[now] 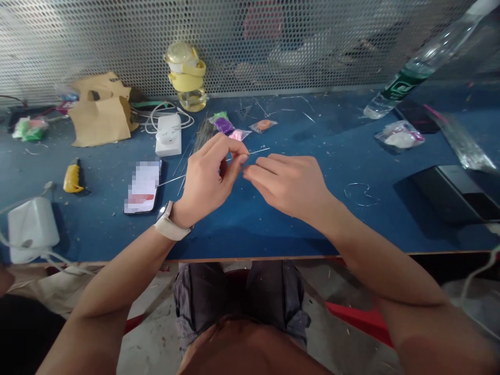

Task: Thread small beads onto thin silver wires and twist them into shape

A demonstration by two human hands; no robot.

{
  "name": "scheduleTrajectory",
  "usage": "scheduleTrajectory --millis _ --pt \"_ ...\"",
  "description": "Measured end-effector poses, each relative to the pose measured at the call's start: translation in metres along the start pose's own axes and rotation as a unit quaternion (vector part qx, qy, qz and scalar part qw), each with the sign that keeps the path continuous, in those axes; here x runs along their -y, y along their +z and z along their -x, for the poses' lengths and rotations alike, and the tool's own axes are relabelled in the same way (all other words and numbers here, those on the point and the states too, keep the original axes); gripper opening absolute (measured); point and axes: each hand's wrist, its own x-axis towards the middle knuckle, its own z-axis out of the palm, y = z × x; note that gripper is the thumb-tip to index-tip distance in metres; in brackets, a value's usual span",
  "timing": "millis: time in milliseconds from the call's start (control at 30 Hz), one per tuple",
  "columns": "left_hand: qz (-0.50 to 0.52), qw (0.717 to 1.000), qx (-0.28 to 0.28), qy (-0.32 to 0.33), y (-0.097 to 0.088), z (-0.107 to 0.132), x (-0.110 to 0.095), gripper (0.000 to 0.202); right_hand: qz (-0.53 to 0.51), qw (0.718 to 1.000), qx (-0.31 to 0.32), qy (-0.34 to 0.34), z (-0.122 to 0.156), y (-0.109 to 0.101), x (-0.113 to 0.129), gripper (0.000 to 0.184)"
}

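A thin, straight metal wire [172, 180] runs through my left hand [211, 169], pinched between thumb and forefinger above the blue table. One end sticks out past the fingertips toward the right; the other reaches back over the phone's edge. Just right of those fingertips is my right hand [291, 182], its fingers curled together and the thumb hidden beneath. Whatever it grips, if anything, cannot be made out. Behind my left hand lies a bundle of similar wires [203, 134], beside small bags of purple clay-like material [224, 125] and pink material [238, 135].
A phone [144, 186], a white charger [169, 134] and a yellow-handled tool [73, 177] lie left. A yellow-lidded bottle [187, 78] stands behind. To the right are a bent wire [361, 194], a black box [453, 195] and a tilted water bottle [410, 78].
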Motion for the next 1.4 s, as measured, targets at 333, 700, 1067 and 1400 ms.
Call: scheduleTrajectory --millis 333,700,1067,1400 --pt "0.125 0.986 0.014 -0.107 0.005 0.002 0.008 0.022 -0.02 0.997 0.043 0.059 0.0 0.017 -0.005 0.04" --pt "0.162 0.973 0.027 -0.162 0.002 0.001 0.007 0.027 -0.028 0.994 0.083 0.064 -0.001 0.014 -0.005 0.04" --pt "-0.017 0.997 0.02 -0.067 -0.006 0.002 0.003 0.018 -0.158 0.985 0.042 0.055 0.002 0.013 -0.003 0.034" --pt "-0.11 0.993 0.016 0.03 -0.004 0.002 0.005 0.015 -0.238 0.969 0.04 0.061 0.002 0.021 -0.007 0.026"
